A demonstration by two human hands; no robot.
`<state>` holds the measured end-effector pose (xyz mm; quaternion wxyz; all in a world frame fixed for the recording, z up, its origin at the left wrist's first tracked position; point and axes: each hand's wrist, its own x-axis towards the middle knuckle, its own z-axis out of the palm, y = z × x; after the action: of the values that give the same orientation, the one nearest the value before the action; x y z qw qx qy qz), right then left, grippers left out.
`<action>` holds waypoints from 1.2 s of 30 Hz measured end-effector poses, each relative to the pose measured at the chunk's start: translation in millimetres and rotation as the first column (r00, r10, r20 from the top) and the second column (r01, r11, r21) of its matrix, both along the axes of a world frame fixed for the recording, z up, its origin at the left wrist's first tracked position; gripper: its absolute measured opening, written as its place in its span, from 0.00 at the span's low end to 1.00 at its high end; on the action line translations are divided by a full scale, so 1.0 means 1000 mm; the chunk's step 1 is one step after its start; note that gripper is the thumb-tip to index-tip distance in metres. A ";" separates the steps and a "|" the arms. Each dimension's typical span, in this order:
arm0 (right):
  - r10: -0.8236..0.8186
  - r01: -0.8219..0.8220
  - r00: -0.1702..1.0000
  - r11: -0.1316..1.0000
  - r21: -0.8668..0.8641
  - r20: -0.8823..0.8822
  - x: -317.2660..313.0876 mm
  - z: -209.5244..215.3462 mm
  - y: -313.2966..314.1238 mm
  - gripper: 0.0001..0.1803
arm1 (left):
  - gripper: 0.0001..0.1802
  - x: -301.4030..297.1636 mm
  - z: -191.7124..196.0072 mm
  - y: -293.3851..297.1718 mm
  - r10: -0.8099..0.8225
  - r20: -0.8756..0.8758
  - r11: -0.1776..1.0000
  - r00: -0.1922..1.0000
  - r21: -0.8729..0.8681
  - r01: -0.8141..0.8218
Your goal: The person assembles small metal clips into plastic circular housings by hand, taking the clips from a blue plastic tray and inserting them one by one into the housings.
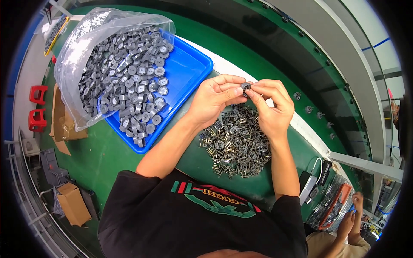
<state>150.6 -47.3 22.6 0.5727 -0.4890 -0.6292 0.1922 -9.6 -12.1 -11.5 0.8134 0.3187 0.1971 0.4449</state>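
Observation:
My left hand [214, 99] and my right hand [272, 106] meet above the green table, and together they pinch one small dark grey round part [246, 87] between thumbs and fingertips. Directly below the hands lies a heap of small metal pin frames [235, 144] on the table. To the left, a blue tray [186, 71] holds a clear plastic bag [84, 51] spilling several grey round cores [137, 86].
A green conveyor belt [266, 47] runs along the far side, carrying a few small parts [308, 109]. Cardboard boxes [73, 202] and red stools [38, 107] stand on the floor at left. Another person's hands [350, 215] work at an orange tray [333, 206] lower right.

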 end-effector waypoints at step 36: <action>-0.066 0.117 0.981 0.951 -0.286 0.185 0.045 -0.016 0.034 0.10 | 0.15 -0.049 0.051 0.014 0.466 -0.702 0.855 0.539 0.514 -0.070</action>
<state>195.9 -12.8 6.2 0.4447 -0.6127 -0.6173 0.2141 -58.7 1.4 39.8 0.4618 0.6189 0.4897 0.4048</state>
